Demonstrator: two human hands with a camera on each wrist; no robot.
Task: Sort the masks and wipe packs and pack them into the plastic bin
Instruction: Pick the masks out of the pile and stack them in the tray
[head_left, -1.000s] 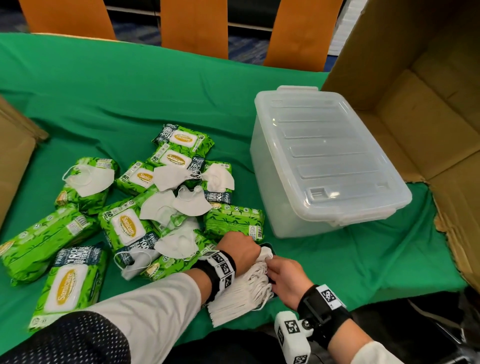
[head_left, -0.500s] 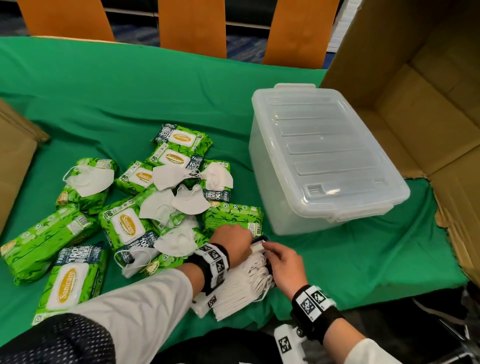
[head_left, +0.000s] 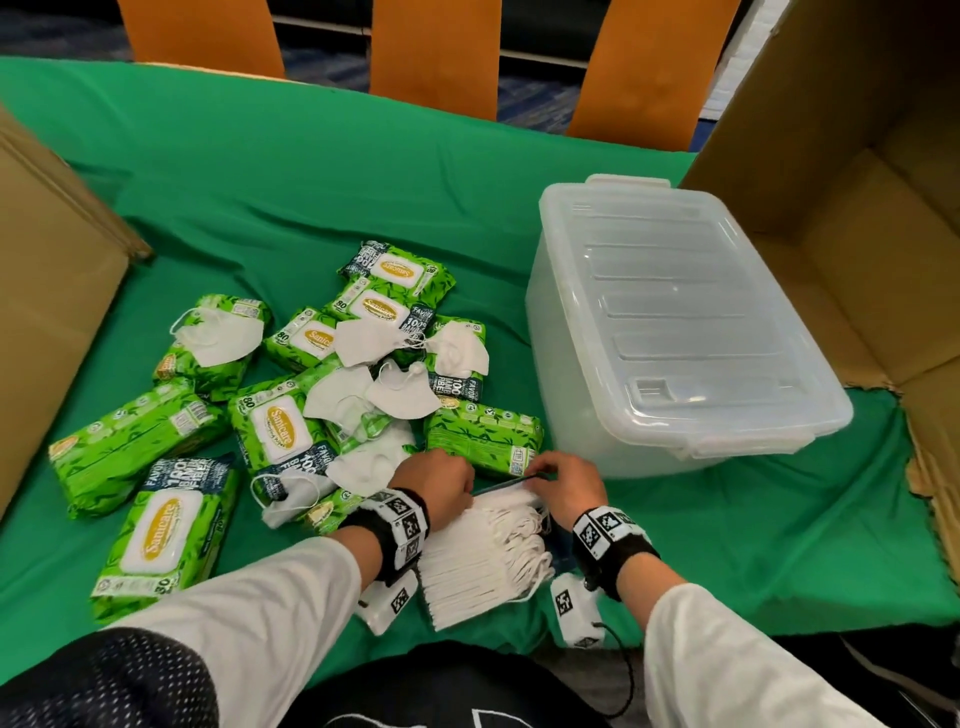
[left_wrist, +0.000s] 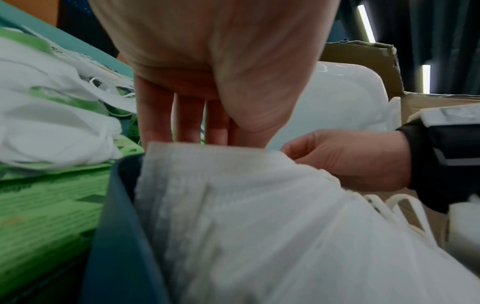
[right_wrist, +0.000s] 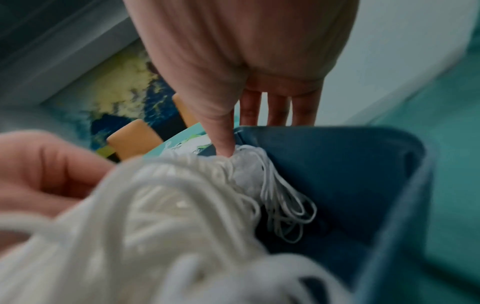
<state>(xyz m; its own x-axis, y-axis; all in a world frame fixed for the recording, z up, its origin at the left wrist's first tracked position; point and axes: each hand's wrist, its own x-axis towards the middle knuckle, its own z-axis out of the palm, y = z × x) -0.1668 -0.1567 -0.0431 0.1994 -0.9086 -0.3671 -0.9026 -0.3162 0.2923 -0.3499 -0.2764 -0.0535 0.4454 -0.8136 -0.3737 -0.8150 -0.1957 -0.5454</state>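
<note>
Head view, from left to right: green wipe packs (head_left: 156, 530) lie scattered on the green cloth (head_left: 311, 182), with loose masks (head_left: 218, 338) on and between them. Just right of that pile, near the table's front edge, sits a stack (head_left: 483, 556) of flat white masks in a dark blue tray (right_wrist: 350, 174). The left hand (head_left: 441, 486) is at the stack's far left end, fingers reaching down behind it. The right hand (head_left: 569, 486) is at the far right end, thumb pressed into the stack and fingers behind the tray's rim. So both hands clamp the stack, one at each end. Further right stands the bin (head_left: 675, 322), lid on, well apart from the hands. A cardboard flap (head_left: 857, 156) rises behind it.

The stack looks light, soft and loose. The layers would probably slide or fan out if squeezed only in the middle, and the ear loops (right_wrist: 285, 205) hanging at the right side could snag. Holding both ends and pressing inward, or lifting by the tray, seems the safest grip. The packs look heavier, squashy and slick; each is best gripped across its width.
</note>
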